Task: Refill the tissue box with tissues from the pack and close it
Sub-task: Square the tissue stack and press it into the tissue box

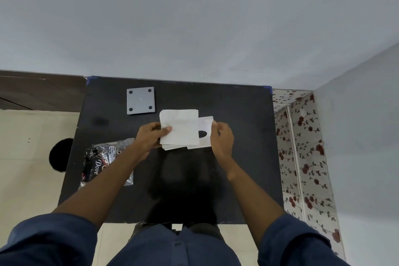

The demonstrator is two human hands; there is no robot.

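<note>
We see the tissue pack point(108, 163) at 8 o'clock on the black table point(237, 114), grey square lid point(140, 100) at 11. Left hand point(149, 136) pinches the white tissue stack point(180, 128) at centre, thumb on top. Right hand point(221, 136), fingers curled, grips the white tissue box point(205, 123) at 3 o'clock of the stack

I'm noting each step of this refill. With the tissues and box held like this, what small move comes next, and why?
Probably slide the tissue stack, gripped by the left hand, rightward into the white box the right hand steadies: most of the stack still shows outside it.
</note>
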